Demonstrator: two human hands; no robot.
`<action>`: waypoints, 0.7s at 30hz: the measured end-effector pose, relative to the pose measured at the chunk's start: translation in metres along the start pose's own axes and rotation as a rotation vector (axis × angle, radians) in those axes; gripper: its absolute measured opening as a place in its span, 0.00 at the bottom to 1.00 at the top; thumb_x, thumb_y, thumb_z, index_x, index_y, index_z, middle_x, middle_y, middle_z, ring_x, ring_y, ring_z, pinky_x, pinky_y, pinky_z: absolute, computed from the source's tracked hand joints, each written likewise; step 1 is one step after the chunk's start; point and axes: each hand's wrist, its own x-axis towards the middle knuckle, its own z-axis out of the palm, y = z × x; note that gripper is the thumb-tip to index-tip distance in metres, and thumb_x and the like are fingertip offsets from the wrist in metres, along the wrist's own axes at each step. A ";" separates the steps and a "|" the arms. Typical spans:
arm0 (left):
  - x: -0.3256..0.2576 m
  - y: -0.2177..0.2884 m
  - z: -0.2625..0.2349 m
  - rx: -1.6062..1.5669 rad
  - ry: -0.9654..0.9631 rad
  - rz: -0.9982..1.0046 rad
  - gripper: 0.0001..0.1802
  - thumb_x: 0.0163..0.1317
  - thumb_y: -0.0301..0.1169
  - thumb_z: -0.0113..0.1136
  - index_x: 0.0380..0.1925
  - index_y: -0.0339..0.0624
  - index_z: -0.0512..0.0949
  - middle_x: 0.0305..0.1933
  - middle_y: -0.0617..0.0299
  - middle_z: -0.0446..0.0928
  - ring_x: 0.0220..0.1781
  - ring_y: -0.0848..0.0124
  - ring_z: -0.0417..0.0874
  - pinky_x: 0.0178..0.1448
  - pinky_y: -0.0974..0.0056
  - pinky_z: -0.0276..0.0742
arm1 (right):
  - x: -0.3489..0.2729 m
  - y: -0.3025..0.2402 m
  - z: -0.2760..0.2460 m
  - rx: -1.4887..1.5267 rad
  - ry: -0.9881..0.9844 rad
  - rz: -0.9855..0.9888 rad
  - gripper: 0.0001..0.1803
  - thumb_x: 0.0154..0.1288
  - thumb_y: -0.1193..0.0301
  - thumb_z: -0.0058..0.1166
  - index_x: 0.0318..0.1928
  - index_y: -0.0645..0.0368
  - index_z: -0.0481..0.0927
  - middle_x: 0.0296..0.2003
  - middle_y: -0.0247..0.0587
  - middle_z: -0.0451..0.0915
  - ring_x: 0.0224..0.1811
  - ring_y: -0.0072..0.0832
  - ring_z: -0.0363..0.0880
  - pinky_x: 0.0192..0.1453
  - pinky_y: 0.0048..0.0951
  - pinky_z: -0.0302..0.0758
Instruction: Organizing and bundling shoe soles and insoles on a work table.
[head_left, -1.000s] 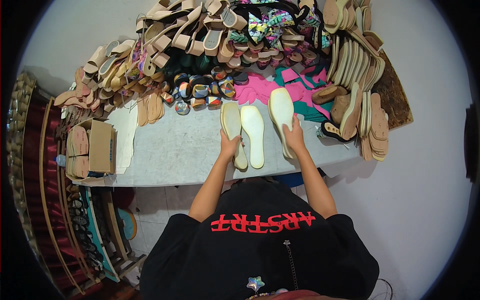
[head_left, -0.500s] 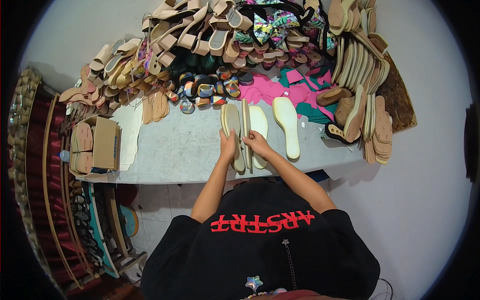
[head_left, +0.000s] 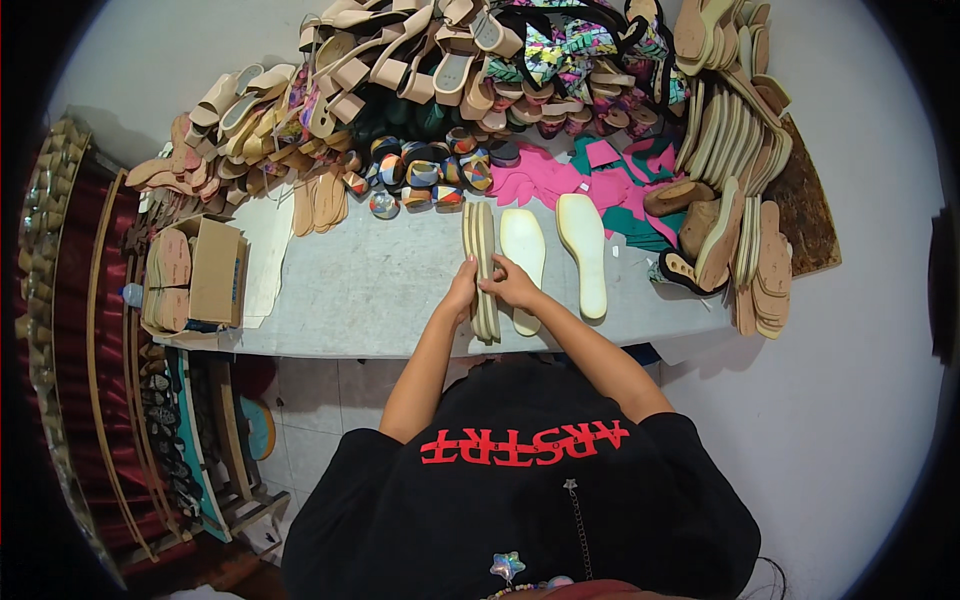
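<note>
- Across the head view, a pale grey, scuffed worktop (head_left: 350, 290) stands beside a plain whitish wall (head_left: 840, 400).
- At its near edge, the left hand (head_left: 461, 288) and right hand (head_left: 515, 285) press between them a stack of cream shoe soles (head_left: 481, 260), turned edge-up.
- Just rightward, two flat cream soles (head_left: 522, 240) lie apart.
- Behind: heaped beige block-heeled sandals (head_left: 455, 72).
- Leftward: dark red curtain (head_left: 72, 310); below, light tiled floor (head_left: 310, 400).

Pale wall (head_left: 850, 160) — floor (head_left: 315, 400) (tiled)
</note>
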 end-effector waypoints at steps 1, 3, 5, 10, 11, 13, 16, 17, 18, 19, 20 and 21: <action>0.007 -0.007 -0.003 0.000 -0.001 -0.002 0.28 0.67 0.49 0.28 0.57 0.40 0.60 0.43 0.55 0.74 0.46 0.65 0.75 0.50 0.61 0.72 | -0.002 -0.001 -0.002 0.012 -0.032 0.014 0.41 0.50 0.64 0.60 0.60 0.70 0.55 0.28 0.35 0.71 0.29 0.21 0.68 0.33 0.22 0.68; 0.021 -0.024 -0.014 0.100 0.081 0.104 0.28 0.66 0.50 0.28 0.54 0.40 0.62 0.42 0.55 0.73 0.43 0.66 0.75 0.47 0.62 0.72 | -0.002 -0.004 0.000 0.018 -0.074 0.024 0.41 0.51 0.64 0.59 0.61 0.70 0.55 0.28 0.35 0.70 0.29 0.22 0.68 0.33 0.22 0.68; 0.027 -0.028 -0.013 0.100 0.085 0.141 0.27 0.66 0.50 0.30 0.52 0.39 0.63 0.41 0.55 0.73 0.41 0.67 0.75 0.46 0.63 0.72 | 0.003 -0.001 0.000 0.126 -0.063 0.049 0.37 0.52 0.65 0.58 0.59 0.68 0.57 0.26 0.34 0.70 0.27 0.23 0.67 0.33 0.23 0.68; 0.017 -0.017 0.002 0.229 0.139 0.162 0.26 0.65 0.49 0.38 0.48 0.36 0.62 0.40 0.57 0.71 0.39 0.71 0.73 0.45 0.66 0.71 | 0.003 0.004 -0.006 -0.043 0.017 0.021 0.31 0.52 0.66 0.58 0.55 0.66 0.64 0.25 0.37 0.73 0.26 0.25 0.72 0.32 0.24 0.71; 0.016 -0.018 0.000 0.220 0.121 0.167 0.25 0.65 0.48 0.40 0.48 0.35 0.62 0.40 0.57 0.71 0.39 0.71 0.73 0.45 0.67 0.71 | 0.000 0.000 -0.004 0.046 0.070 0.051 0.28 0.52 0.67 0.58 0.53 0.66 0.67 0.25 0.38 0.74 0.26 0.25 0.73 0.32 0.25 0.72; 0.015 -0.020 -0.004 0.211 0.106 0.174 0.26 0.65 0.48 0.41 0.48 0.34 0.61 0.40 0.57 0.71 0.40 0.72 0.73 0.45 0.67 0.71 | -0.006 -0.009 -0.004 0.010 0.058 0.061 0.26 0.53 0.70 0.57 0.52 0.67 0.67 0.26 0.38 0.76 0.28 0.23 0.74 0.34 0.23 0.72; 0.015 -0.020 -0.002 0.254 0.115 0.224 0.26 0.64 0.48 0.42 0.48 0.35 0.61 0.38 0.58 0.71 0.39 0.73 0.72 0.43 0.69 0.71 | -0.013 -0.015 -0.006 -0.024 0.046 0.078 0.24 0.53 0.72 0.56 0.51 0.68 0.68 0.28 0.40 0.77 0.29 0.24 0.75 0.35 0.23 0.72; 0.014 -0.020 0.003 0.278 0.126 0.261 0.26 0.64 0.47 0.42 0.48 0.34 0.60 0.36 0.58 0.70 0.36 0.74 0.73 0.40 0.69 0.72 | -0.015 -0.014 -0.007 -0.022 0.039 0.083 0.23 0.53 0.71 0.56 0.49 0.68 0.69 0.29 0.43 0.76 0.29 0.25 0.75 0.34 0.24 0.72; 0.013 -0.020 0.007 0.303 0.136 0.298 0.26 0.65 0.47 0.42 0.48 0.34 0.60 0.35 0.59 0.70 0.33 0.74 0.73 0.37 0.70 0.73 | -0.017 -0.011 -0.009 -0.021 0.040 0.082 0.23 0.53 0.71 0.56 0.49 0.68 0.69 0.29 0.43 0.76 0.29 0.25 0.75 0.34 0.24 0.72; 0.013 -0.019 0.007 0.304 0.134 0.299 0.26 0.65 0.47 0.42 0.48 0.34 0.60 0.35 0.59 0.70 0.33 0.74 0.73 0.37 0.70 0.73 | -0.021 -0.007 -0.013 -0.208 0.175 -0.081 0.25 0.51 0.69 0.57 0.49 0.68 0.68 0.32 0.46 0.74 0.32 0.30 0.74 0.37 0.28 0.72; 0.013 -0.022 0.007 0.330 0.125 0.330 0.26 0.65 0.47 0.42 0.49 0.34 0.59 0.34 0.58 0.70 0.30 0.74 0.73 0.35 0.70 0.73 | -0.026 -0.006 -0.014 -0.396 0.304 -0.246 0.26 0.50 0.68 0.58 0.49 0.67 0.68 0.35 0.49 0.71 0.35 0.35 0.73 0.39 0.32 0.72; 0.014 -0.024 0.006 0.357 0.115 0.361 0.26 0.65 0.46 0.42 0.49 0.34 0.58 0.33 0.58 0.70 0.28 0.74 0.73 0.33 0.69 0.73 | -0.031 -0.005 -0.014 -0.398 0.301 -0.247 0.26 0.50 0.68 0.58 0.49 0.67 0.68 0.35 0.49 0.71 0.35 0.35 0.73 0.39 0.32 0.72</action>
